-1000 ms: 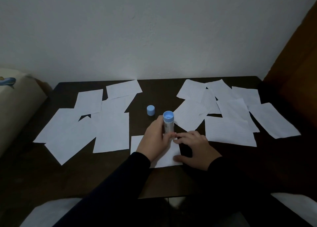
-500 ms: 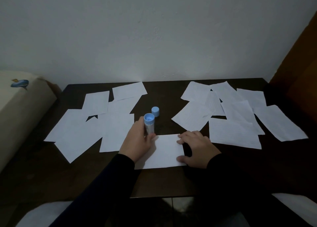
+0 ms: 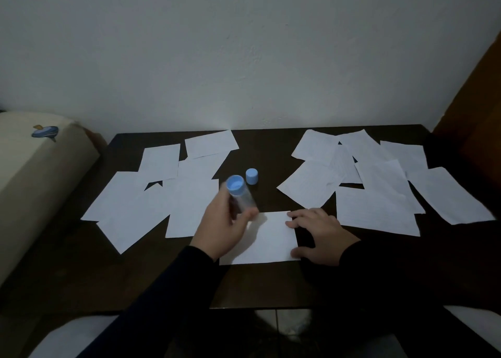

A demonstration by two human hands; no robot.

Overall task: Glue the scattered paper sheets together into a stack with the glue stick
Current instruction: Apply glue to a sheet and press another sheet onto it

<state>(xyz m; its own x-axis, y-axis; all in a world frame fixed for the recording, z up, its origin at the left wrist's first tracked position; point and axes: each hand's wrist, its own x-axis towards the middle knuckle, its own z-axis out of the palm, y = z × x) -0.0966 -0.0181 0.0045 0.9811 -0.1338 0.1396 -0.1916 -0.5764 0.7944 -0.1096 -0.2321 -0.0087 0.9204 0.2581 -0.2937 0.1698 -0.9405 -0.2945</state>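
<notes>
The left hand (image 3: 222, 222) is gripping the glue stick (image 3: 240, 193), fingers and thumb curling round its clear barrel, blue end tilting up toward eleven o'clock, over the left end of the near sheet (image 3: 267, 239). At nine o'clock from that hand, the left cluster of sheets (image 3: 162, 192) is lying overlapped; about six can be told apart, and its far sheet is sitting at the counter (image 3: 67, 271) back edge by the wall (image 3: 244, 54). Further left, a pale cushion (image 3: 35, 184) is butting against the counter's left edge. At twelve o'clock from the left hand, one blue cap (image 3: 252, 176) is standing upright in the bare dark strip between the two clusters, apart from every sheet. The near sheet is lying alone, with bare counter running from it to the near edge at six o'clock. The right hand (image 3: 321, 235) is pressing spread, relaxed fingers on that sheet's right edge, grasping nothing. At two o'clock from it, the right cluster of sheets (image 3: 379, 179) is overlapping; about seven show, the outermost reaching toward the right edge beside a brown panel (image 3: 471, 119).
</notes>
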